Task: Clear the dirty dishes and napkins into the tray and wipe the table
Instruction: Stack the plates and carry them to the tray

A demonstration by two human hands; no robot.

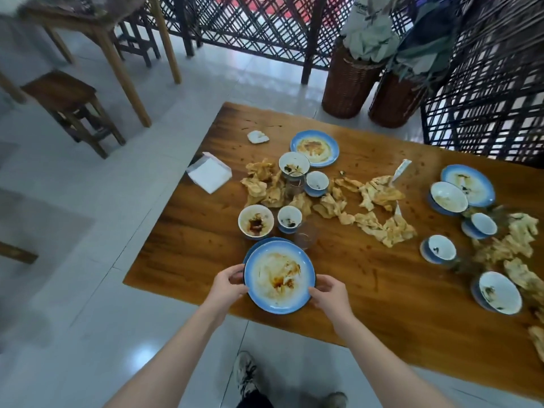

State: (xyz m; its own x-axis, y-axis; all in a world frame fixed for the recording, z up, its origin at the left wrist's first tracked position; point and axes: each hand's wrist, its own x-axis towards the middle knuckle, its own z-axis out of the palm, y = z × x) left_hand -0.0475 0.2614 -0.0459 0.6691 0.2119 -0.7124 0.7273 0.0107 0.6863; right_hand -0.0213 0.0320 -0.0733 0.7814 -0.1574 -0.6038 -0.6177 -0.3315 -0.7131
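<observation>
Two-handed grab: left hand (228,285) and right hand (329,293) clasped opposite rims of the round plate (279,278), soiled face up, at the edge of the table (191,231).

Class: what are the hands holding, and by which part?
A dirty blue-rimmed plate: left hand grips its left rim, right hand its right rim.

Left grip (228,285) and right grip (331,295) hold a stained blue-rimmed round plate (279,281); beyond the plate, soiled white bowls (255,220) and crumpled yellowish napkins (379,222).
</observation>
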